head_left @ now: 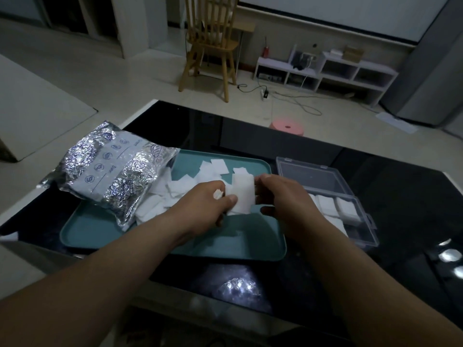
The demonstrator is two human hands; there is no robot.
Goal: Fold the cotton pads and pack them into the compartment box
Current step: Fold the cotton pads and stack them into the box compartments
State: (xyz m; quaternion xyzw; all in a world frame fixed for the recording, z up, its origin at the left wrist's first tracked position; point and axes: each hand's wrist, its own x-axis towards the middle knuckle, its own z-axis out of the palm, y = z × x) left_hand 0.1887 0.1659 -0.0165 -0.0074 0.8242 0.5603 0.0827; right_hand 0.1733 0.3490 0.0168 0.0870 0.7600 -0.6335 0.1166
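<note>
1. Head view, step in hand: we read this as folding one cotton pad [241, 194]. It is held up between both hands, above the near middle of the teal tray [250, 242].
2. Head view, fingers: the left hand [205, 204] pinches the pad's left edge with thumb on top and fingers curled under. The right hand [283, 196] has curled fingers gripping the right edge. Both are closed on the pad.
3. Doing it well, our judgement: bring the two edges together evenly so the corners match. Press the crease flat with the thumbs and keep a light pinch so the soft sheet does not bunch. Keep it clear of the pile so no second pad comes along.
4. Next, we judge the folded piece should go right to the compartment box [325, 180]. It sits open just beside the tray, with folded pads [335, 206] already in its near compartments.
5. Pad look: white, thin, roughly square and limp, slightly bowed between the hands. A small white tuft shows at the left fingers; we cannot tell if it belongs to the same pad.
6. Loose pads [180, 186] lie scattered over the tray's far half, spilling from under a crinkled foil bag [110, 171] on its left side.
7. All of this sits on a glossy black table [400, 196].
</note>
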